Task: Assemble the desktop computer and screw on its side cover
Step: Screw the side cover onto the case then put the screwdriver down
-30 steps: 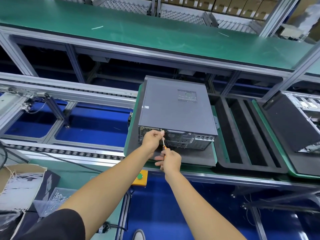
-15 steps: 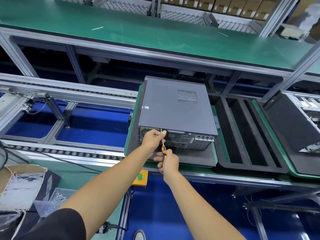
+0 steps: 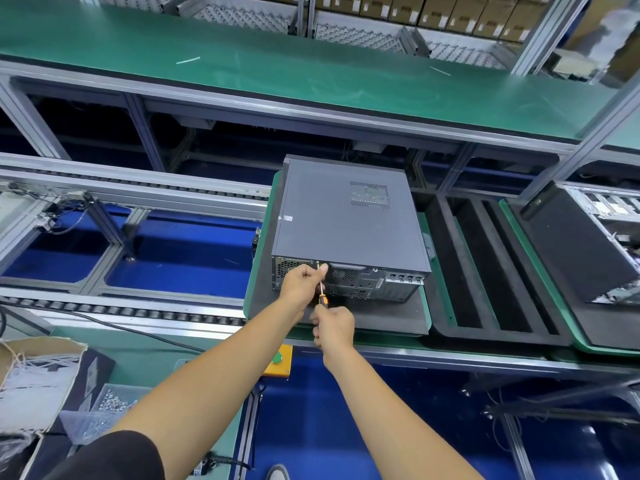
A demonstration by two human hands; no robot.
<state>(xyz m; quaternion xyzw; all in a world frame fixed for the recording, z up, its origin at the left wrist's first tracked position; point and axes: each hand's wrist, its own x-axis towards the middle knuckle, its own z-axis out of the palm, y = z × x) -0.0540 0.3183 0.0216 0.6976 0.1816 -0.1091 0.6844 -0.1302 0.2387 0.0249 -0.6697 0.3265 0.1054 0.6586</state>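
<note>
A grey desktop computer (image 3: 346, 223) lies on its side on a black foam pallet (image 3: 381, 317), its side cover on top and its rear panel facing me. My right hand (image 3: 334, 329) grips the orange and black handle of a screwdriver (image 3: 322, 295), whose shaft points up at the rear panel's top edge. My left hand (image 3: 302, 283) is closed around the shaft's tip, thumb and fingers pinched at the screw spot near the panel's left part. The screw itself is hidden by my fingers.
A second foam pallet (image 3: 485, 271) with long slots sits to the right, then another open computer (image 3: 585, 244). A yellow box with a green button (image 3: 277, 362) is below the pallet. A bag of screws (image 3: 104, 410) and a cardboard box (image 3: 31, 379) lie at lower left.
My right hand and the screwdriver handle have shifted slightly up toward the rear panel. My left hand stays pinched at the same spot.
</note>
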